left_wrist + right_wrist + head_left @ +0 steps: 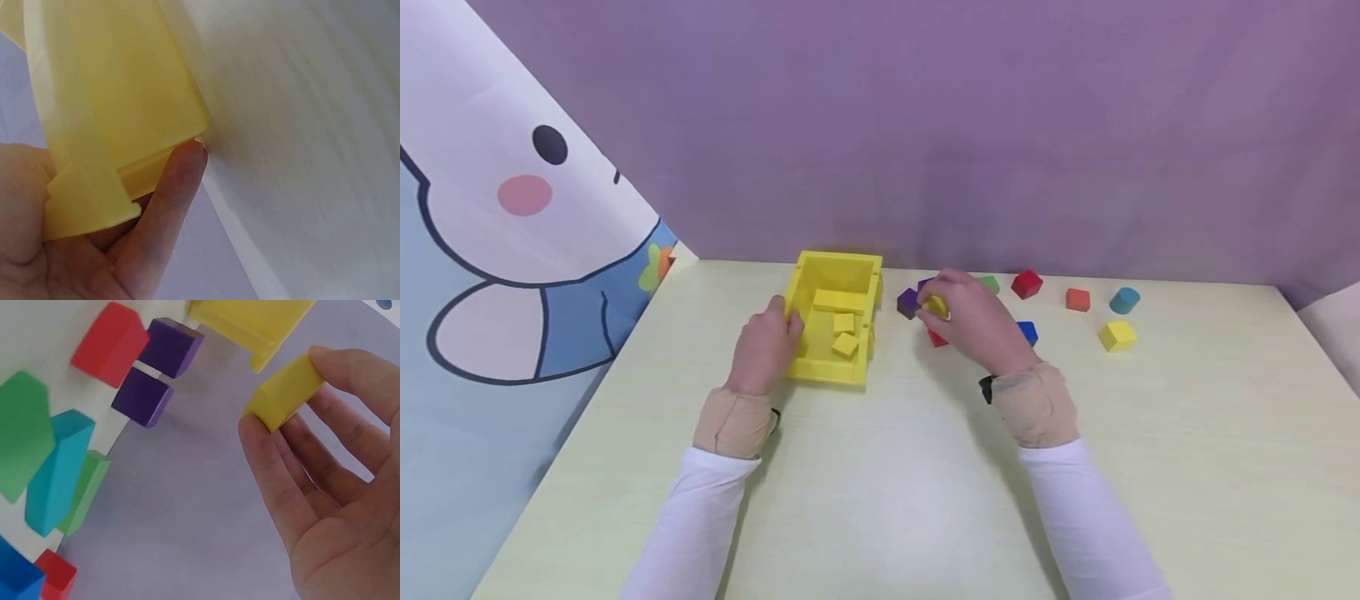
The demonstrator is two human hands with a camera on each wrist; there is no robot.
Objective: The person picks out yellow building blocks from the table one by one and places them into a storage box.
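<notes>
A yellow bin (827,372) stands at the left-middle of the table, with three yellow blocks (845,344) lying in it. My left hand (763,346) grips its left wall, thumb over the rim; in the left wrist view the fingers curl under the bin's edge (125,81). Between thumb and fingertips, my right hand (981,325) pinches a yellow block (284,394), held to the right of the bin. Purple blocks (908,302) sit close beside this hand, and a red block (937,338) shows partly from under it.
Along the table's back lie a green block (990,284), a red block (1027,284), an orange-red block (1078,299) and a blue-green cylinder (1124,300). Nearer are a blue block (1028,332) and another yellow block (1117,336). A purple curtain (1000,150) hangs behind.
</notes>
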